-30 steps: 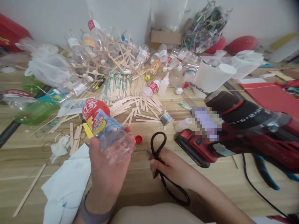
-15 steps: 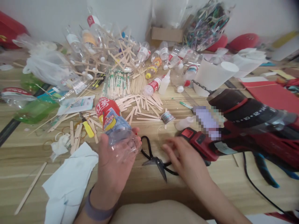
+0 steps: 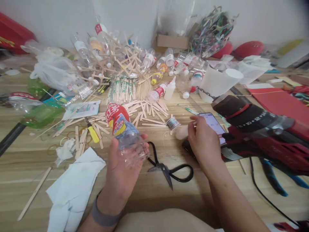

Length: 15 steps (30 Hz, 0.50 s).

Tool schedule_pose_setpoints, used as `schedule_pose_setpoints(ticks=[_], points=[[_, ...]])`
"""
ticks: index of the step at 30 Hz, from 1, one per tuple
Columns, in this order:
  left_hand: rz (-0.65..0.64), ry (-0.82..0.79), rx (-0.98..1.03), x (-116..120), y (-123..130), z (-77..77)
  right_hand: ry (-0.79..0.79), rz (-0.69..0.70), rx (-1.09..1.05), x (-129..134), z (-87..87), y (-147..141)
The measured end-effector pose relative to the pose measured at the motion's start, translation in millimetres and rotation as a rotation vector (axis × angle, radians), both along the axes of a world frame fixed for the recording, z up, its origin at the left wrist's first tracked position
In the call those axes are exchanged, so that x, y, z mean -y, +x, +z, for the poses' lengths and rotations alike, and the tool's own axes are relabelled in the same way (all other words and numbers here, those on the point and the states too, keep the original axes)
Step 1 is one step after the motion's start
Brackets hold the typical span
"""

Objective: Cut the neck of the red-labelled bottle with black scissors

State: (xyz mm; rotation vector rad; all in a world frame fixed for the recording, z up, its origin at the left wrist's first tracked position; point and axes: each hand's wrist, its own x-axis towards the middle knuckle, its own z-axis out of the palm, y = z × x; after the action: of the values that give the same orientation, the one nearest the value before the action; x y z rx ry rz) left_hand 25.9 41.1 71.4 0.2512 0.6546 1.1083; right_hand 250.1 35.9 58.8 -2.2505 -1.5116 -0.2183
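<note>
In my left hand (image 3: 123,177) lies a clear plastic bottle (image 3: 132,146) with a red and blue label. It is tilted, its base toward me. My right hand (image 3: 205,138) is over the base of a red and black power drill (image 3: 251,119), fingers loosely bent at the left edge of a lit phone (image 3: 212,124). The fingertips are partly hidden, and I cannot tell whether they touch the phone. A small white bottle (image 3: 181,132) lies just left of these fingers. Black-handled scissors (image 3: 164,169) rest spread between my hands.
Behind the hands are loose wooden sticks (image 3: 154,121), a wire spool (image 3: 173,122) and several plastic bottles (image 3: 158,92). White paper (image 3: 74,180) and a yellow-handled tool (image 3: 93,134) lie at the left. Blue-handled pliers (image 3: 274,177) and a black cable (image 3: 256,183) are at the right.
My right hand has moved forward and right, from beside the scissors to the drill's base and phone. The small white bottle has shifted left. My left hand still holds the bottle.
</note>
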Motion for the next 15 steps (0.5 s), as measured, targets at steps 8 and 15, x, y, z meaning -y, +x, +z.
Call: schedule_pose_setpoints(ticks=[8,15], points=[[0.003,-0.009,0.004,0,0,0.4,0.008,0.095,-0.143,3,1.6,-9],[0.019,-0.037,0.002,-1,-1,-0.6,0.218,0.151,-0.122,76,2.5,-12]])
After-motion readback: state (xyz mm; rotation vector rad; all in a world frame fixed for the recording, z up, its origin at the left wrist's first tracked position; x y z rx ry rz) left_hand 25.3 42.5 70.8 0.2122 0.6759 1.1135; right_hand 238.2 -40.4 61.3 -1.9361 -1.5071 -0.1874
